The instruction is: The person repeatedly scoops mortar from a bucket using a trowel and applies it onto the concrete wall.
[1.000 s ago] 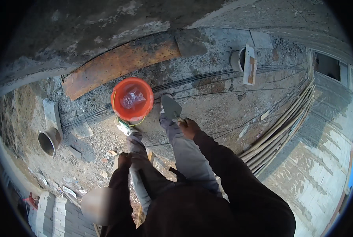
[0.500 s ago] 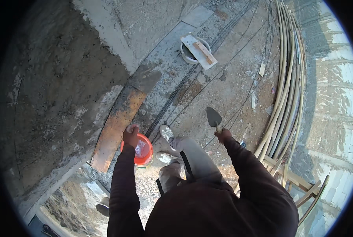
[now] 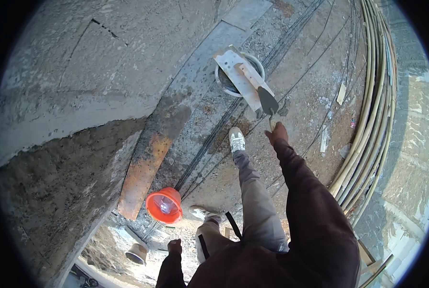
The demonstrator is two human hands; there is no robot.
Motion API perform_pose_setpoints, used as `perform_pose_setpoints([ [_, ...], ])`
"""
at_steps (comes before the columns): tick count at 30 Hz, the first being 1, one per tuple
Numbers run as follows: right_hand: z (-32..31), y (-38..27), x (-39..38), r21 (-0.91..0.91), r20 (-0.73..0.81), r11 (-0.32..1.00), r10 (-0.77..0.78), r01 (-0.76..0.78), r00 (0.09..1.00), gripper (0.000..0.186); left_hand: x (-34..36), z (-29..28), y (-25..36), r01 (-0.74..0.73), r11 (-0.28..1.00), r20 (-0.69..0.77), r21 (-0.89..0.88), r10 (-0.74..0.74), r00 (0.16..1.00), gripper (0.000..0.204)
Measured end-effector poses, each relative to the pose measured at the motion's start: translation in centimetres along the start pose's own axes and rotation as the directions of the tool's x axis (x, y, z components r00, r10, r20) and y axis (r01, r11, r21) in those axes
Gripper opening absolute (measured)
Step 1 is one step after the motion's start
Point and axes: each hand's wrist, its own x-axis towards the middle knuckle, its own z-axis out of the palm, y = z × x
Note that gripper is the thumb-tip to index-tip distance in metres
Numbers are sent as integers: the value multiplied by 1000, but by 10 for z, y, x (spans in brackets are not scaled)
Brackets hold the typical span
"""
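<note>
My right hand (image 3: pixel 277 133) is closed round the handle of a pointed trowel (image 3: pixel 268 101), held out ahead of me. In view, the dark blade overlaps the near end of a plasterer's float (image 3: pixel 233 71), a pale board with a wooden grip. That float lies across the rim of a round whitish bucket (image 3: pixel 219 82). Down by my left leg, my left hand (image 3: pixel 174 246) is curled into a loose fist, with nothing seen in it. Forward and left of it stands an orange bucket (image 3: pixel 151 204) with something clear and shiny inside.
A long board (image 3: pixel 149 161), partly wet and rust-coloured, runs along the foot of the rough plastered wall (image 3: pixel 80 96) at left. Thin dark cables (image 3: pixel 214 130) cross the dirt ground. Long bamboo-like poles (image 3: pixel 368 120) curve along the right. Another small bucket (image 3: pixel 137 254) sits at lower left.
I have stepped forward, towards the float and whitish bucket. My left hand has left the orange bucket and dropped back beside my leg. My right hand has carried the trowel forward.
</note>
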Motion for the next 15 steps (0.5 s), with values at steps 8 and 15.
perform_pose_setpoints([
  [8, 52, -110, 246, -15, 37, 1000, -12, 13, 999, 63, 0, 165, 340, -87, 888, 260, -451, 224, 939, 33],
  [15, 63, -112, 166, 478, 148, 877, -43, -34, 988, 57, -76, 169, 607, -305, 718, 114, -625, 471, 875, 74],
])
